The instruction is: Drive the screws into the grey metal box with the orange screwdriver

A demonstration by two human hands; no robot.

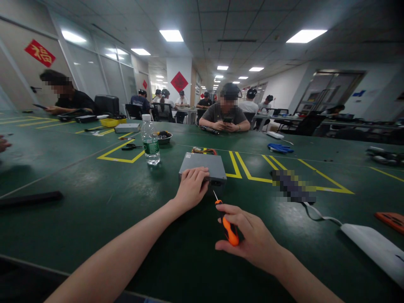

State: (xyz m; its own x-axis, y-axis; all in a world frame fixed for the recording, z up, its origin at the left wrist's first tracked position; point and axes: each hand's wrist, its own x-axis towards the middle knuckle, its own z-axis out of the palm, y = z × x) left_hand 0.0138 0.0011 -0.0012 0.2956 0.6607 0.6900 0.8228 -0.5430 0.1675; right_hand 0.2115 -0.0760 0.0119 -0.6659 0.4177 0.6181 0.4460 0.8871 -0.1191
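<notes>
A grey metal box [206, 166] with coloured wires [204, 150] at its back lies on the green table [94, 198] in front of me. My left hand [191, 188] rests on the box's near left corner, fingers curled over its top edge. My right hand [244, 233] is closed round the orange and black handle of a small screwdriver [226, 223]. The screwdriver's thin tip points up toward the box's near face, a little short of it.
A water bottle [150, 141] stands left of the box. A white power adapter [372, 244] with its cable lies at the right, an orange object [391, 219] beyond it. A dark bar [30, 198] lies at the left. A person [225, 113] sits opposite; others work behind.
</notes>
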